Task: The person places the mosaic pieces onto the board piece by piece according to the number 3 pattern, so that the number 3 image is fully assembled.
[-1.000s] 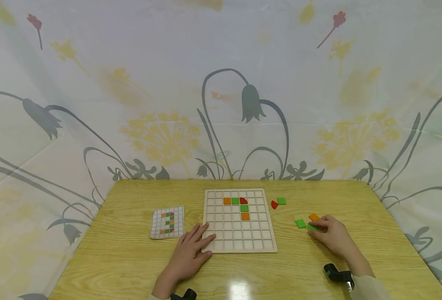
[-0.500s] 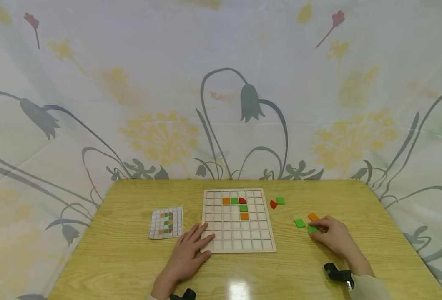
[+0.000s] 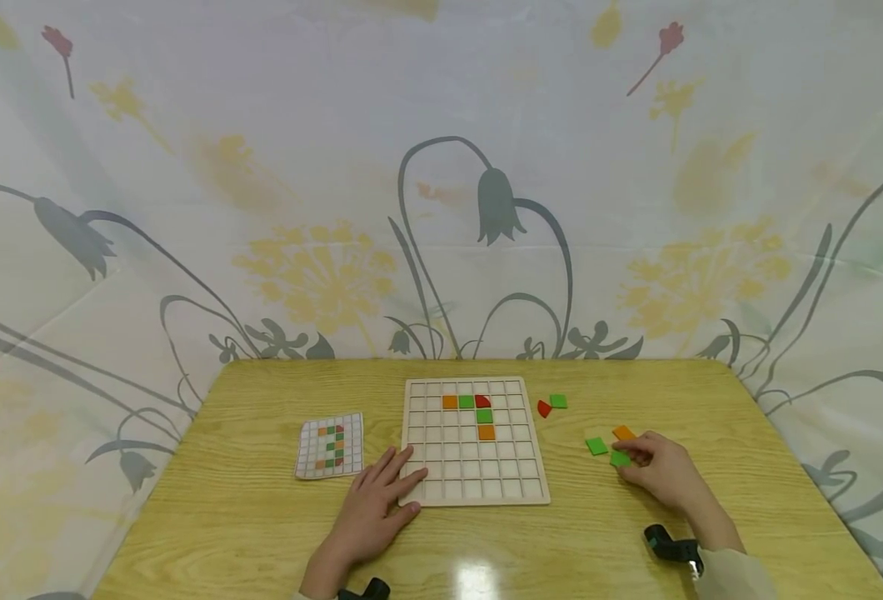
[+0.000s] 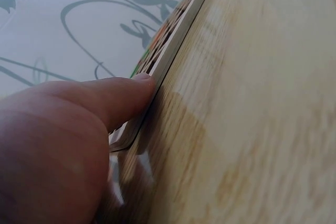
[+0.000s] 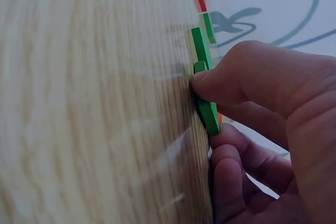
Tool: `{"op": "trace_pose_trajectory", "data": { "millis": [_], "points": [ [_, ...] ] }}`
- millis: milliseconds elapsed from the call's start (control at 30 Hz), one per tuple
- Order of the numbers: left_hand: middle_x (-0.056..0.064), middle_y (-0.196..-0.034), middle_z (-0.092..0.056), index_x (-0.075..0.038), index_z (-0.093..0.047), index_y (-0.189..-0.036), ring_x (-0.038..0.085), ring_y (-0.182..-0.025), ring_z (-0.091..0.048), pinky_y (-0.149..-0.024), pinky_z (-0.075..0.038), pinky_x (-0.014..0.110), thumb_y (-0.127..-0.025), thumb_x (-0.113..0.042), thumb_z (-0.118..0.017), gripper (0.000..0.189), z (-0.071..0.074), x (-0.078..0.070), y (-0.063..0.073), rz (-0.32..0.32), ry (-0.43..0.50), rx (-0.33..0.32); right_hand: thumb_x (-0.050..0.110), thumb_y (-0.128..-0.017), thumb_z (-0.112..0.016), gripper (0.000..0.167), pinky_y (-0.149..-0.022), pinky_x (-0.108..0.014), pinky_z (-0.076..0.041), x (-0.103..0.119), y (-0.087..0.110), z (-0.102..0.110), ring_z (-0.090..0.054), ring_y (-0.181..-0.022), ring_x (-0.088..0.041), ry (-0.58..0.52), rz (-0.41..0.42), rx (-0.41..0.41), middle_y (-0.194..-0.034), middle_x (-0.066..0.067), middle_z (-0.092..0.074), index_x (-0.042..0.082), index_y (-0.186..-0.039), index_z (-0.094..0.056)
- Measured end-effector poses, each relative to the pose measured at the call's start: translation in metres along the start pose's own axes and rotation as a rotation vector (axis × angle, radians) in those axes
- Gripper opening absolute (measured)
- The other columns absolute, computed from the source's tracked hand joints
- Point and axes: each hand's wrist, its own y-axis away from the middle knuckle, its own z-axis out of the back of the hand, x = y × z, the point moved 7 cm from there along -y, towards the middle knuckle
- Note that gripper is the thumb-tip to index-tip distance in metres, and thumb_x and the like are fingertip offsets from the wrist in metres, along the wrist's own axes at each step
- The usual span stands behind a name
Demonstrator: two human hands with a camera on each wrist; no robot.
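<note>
My left hand (image 3: 376, 508) rests with spread fingers on the lower left corner of a wooden grid board (image 3: 449, 475). In the left wrist view its thumb (image 4: 126, 95) lies along the board's edge. My right hand (image 3: 662, 469) pinches a green square tile (image 3: 619, 459) between thumb and finger, low over the table. The right wrist view shows that green tile (image 5: 210, 116) tilted at the thumb tip. Another green square tile (image 3: 596, 446) lies just left of it, and an orange tile (image 3: 624, 432) lies behind it, partly covered by the fingers.
On the board sit an orange tile (image 3: 451, 402), a green tile (image 3: 466, 402), a red quarter-round tile (image 3: 482, 402), then green and orange below. A printed pattern card (image 3: 329, 447) lies left. Right of the board are a red wedge-shaped tile (image 3: 544, 408) and a green square (image 3: 557, 402).
More of the green tile shows at my right fingertips than a second ago. Both hands otherwise stay in place; the whole head view has shifted slightly.
</note>
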Motion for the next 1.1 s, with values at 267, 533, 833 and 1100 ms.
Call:
{"op": "trace_pose_trajectory", "data": {
  "millis": [267, 533, 833, 1100],
  "points": [
    [0.005, -0.161, -0.032, -0.022, -0.057, -0.144, 0.035, -0.148, -0.022, -0.108, -0.02, 0.068, -0.101, -0.037, -0.057, 0.046, 0.001, 0.0, 0.0, 0.008, -0.001, 0.003, 0.012, -0.082, -0.078, 0.028, -0.065, -0.029, -0.046, -0.002, -0.001, 0.005, -0.053, -0.076, -0.014, -0.019, -0.015, -0.06, -0.087, 0.0, -0.06, 0.003, -0.108, -0.075],
    [0.006, -0.16, -0.033, -0.021, -0.058, -0.143, 0.037, -0.147, -0.024, -0.107, -0.02, 0.069, -0.101, -0.036, -0.058, 0.045, 0.001, -0.002, 0.0, 0.002, -0.001, -0.005, 0.008, -0.085, -0.074, 0.028, -0.066, -0.028, -0.05, -0.004, -0.003, 0.009, -0.057, -0.076, -0.012, -0.036, -0.011, -0.104, -0.089, -0.001, -0.059, 0.004, -0.113, -0.074],
    [0.004, -0.161, -0.03, -0.022, -0.057, -0.144, 0.034, -0.149, -0.02, -0.109, -0.018, 0.068, -0.101, -0.037, -0.057, 0.046, -0.002, 0.001, 0.001, 0.023, 0.017, 0.023, 0.003, -0.083, -0.076, 0.029, -0.067, -0.026, -0.052, 0.011, -0.004, 0.006, -0.056, -0.078, -0.01, -0.072, 0.072, -0.125, -0.091, -0.003, -0.06, 0.002, -0.111, -0.074],
    [0.004, -0.161, -0.03, -0.022, -0.057, -0.144, 0.035, -0.149, -0.02, -0.11, -0.017, 0.069, -0.101, -0.038, -0.056, 0.046, 0.0, -0.001, 0.001, 0.027, 0.007, 0.03, 0.001, -0.082, -0.075, 0.029, -0.067, -0.028, -0.051, 0.035, -0.009, -0.003, -0.054, -0.075, -0.011, -0.06, 0.148, -0.141, -0.086, 0.0, -0.056, 0.001, -0.111, -0.074]
  ]
}}
